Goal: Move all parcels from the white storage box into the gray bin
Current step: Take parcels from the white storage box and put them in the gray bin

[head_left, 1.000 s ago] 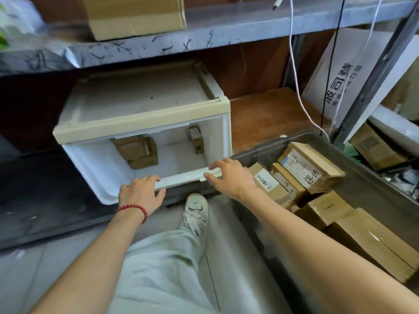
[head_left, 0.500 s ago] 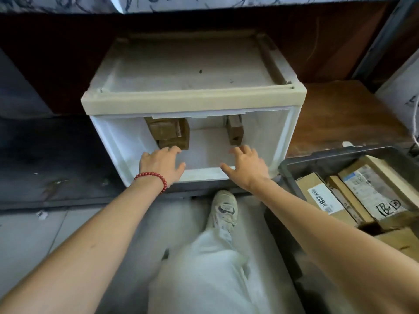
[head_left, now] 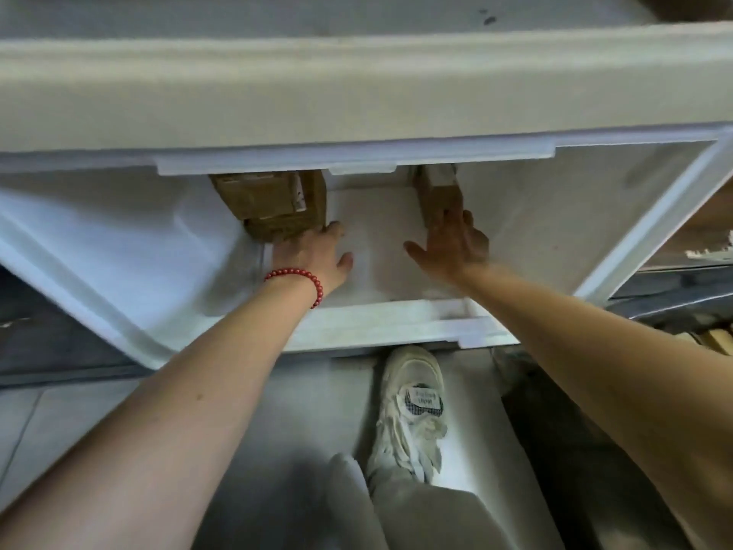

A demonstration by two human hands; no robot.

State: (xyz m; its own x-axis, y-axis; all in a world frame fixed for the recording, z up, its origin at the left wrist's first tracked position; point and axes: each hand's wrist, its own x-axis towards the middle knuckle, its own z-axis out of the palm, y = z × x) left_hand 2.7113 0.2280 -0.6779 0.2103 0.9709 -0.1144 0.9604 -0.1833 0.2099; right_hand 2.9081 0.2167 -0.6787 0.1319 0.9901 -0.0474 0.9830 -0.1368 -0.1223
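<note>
The white storage box [head_left: 119, 248] fills the upper view, its front open. Deep inside stand brown cardboard parcels: a stack of two on the left [head_left: 265, 204] and a narrow one on the right [head_left: 438, 192]. My left hand [head_left: 313, 252], with a red bead bracelet, reaches in and its fingertips touch the lower front of the left stack. My right hand [head_left: 452, 244] is spread, fingers straight, touching the front of the narrow parcel. Neither hand grips anything. Only a dark corner of the gray bin [head_left: 674, 299] shows at the right edge.
My white sneaker [head_left: 412, 414] and pale trouser leg stand on the gray floor below the box's front lip [head_left: 380, 323]. The box's thick cream lid [head_left: 357, 93] overhangs the opening. A wooden shelf board [head_left: 706, 228] lies to the right.
My head has dropped much closer to the box. Both hands have left the front lip and gone deep inside, reaching the parcels at the back.
</note>
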